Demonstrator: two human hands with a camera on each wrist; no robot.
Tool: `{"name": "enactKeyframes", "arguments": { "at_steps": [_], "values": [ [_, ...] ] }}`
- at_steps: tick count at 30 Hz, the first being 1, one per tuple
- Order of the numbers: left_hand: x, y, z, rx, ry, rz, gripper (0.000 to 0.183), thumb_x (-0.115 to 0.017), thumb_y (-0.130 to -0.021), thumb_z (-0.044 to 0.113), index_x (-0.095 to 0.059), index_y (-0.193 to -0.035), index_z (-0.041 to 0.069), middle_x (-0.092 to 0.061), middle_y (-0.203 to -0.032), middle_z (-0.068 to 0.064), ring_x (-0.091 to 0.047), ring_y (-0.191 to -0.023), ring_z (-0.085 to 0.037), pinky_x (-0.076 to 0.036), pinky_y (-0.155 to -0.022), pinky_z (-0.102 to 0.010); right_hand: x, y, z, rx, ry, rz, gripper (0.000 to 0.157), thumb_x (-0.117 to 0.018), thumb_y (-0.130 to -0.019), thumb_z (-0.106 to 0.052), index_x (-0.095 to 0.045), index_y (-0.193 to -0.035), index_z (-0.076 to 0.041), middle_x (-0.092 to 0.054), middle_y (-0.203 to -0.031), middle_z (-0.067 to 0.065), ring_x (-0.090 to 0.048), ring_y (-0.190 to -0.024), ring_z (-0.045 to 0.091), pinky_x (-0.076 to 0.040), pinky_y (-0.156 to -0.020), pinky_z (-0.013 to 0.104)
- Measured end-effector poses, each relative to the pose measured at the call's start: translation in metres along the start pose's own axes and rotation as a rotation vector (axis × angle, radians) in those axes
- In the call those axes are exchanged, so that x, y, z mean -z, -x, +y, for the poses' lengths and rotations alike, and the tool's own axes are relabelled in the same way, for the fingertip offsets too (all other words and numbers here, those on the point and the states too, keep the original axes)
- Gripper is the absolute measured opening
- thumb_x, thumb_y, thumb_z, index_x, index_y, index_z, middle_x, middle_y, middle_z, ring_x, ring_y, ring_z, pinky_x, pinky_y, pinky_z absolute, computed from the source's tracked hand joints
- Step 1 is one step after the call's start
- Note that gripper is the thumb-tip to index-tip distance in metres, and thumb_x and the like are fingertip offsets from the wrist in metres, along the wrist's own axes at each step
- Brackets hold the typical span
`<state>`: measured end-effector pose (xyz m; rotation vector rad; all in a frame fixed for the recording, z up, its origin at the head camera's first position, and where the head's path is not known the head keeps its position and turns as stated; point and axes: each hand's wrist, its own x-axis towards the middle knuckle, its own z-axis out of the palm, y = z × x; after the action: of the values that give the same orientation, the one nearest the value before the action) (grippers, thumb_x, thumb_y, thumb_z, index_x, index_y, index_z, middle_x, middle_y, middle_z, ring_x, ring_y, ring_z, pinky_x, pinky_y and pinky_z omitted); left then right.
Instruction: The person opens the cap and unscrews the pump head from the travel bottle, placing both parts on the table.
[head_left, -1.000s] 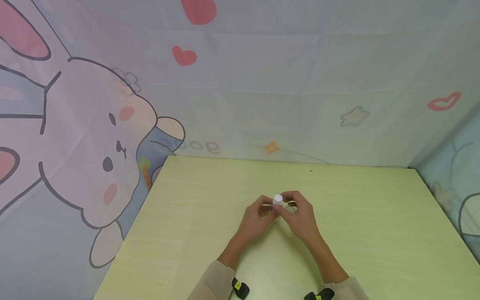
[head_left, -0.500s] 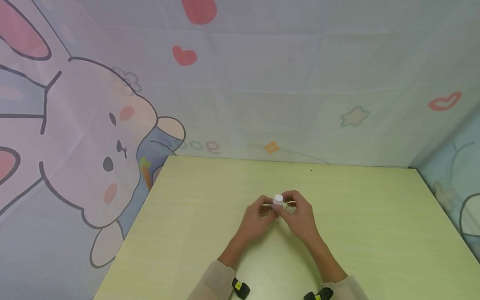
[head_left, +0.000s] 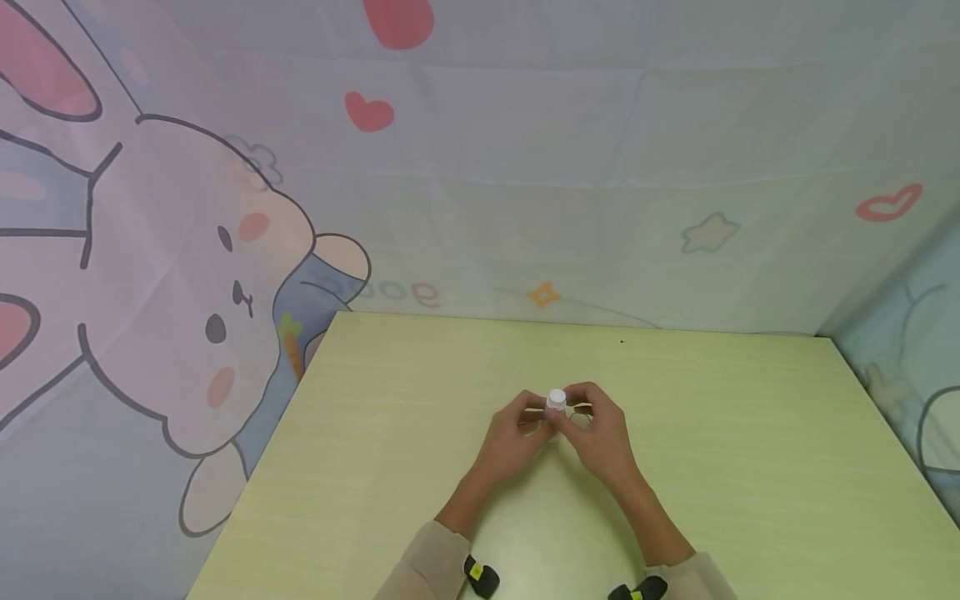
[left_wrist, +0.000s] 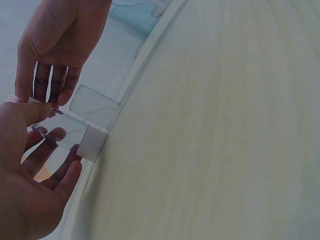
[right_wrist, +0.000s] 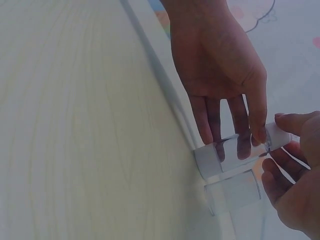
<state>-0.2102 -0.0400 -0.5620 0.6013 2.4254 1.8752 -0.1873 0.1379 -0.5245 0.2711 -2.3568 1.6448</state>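
A small clear bottle (right_wrist: 232, 152) with a white cap (head_left: 557, 397) and a white lower part (left_wrist: 92, 144) stands upright on the table. The left hand (head_left: 507, 443) holds its clear body, with fingers and thumb around it. At the top, the right hand (head_left: 603, 435) pinches the white cap between thumb and fingers, as the right wrist view shows. Just right of the bottle, a clear cup (left_wrist: 95, 106) stands on the table, partly hidden by the right hand in the head view. Whether the cup holds anything I cannot tell.
The pale wood-grain table (head_left: 750, 433) stretches out on both sides of the hands. Behind it hangs a printed cloth (head_left: 525, 167) with a rabbit and hearts. A tiny dark speck (head_left: 622, 341) lies near the far edge. Black wrist devices (head_left: 482, 577) sit at the sleeves.
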Motion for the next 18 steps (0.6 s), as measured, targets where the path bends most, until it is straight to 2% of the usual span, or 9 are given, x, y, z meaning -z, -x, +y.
{"name": "enactKeyframes", "arguments": {
  "at_steps": [11,18],
  "values": [
    [0.0005,0.0,0.0005,-0.009,0.015,-0.007,0.023,-0.073,-0.103,0.036,-0.066,-0.121,0.023,-0.068,-0.131,0.005,-0.069,-0.121,-0.02,-0.055,-0.107,-0.039,0.002,0.0003,0.0002,0.064,0.032,-0.01,0.028,-0.083,-0.095,-0.021,-0.071,-0.117,-0.01,-0.072,-0.116,0.003,-0.065,-0.111,0.025,-0.056,-0.098,0.054],
    [0.001,-0.0001,-0.0001,-0.021,0.027,-0.01,0.022,-0.072,-0.104,0.034,-0.066,-0.122,0.022,-0.069,-0.131,0.003,-0.069,-0.121,-0.022,-0.055,-0.107,-0.041,0.0054,-0.0004,0.0002,0.108,0.053,-0.025,0.025,-0.083,-0.095,-0.019,-0.075,-0.117,-0.012,-0.07,-0.113,0.001,-0.065,-0.11,0.025,-0.057,-0.096,0.046]
  ]
}}
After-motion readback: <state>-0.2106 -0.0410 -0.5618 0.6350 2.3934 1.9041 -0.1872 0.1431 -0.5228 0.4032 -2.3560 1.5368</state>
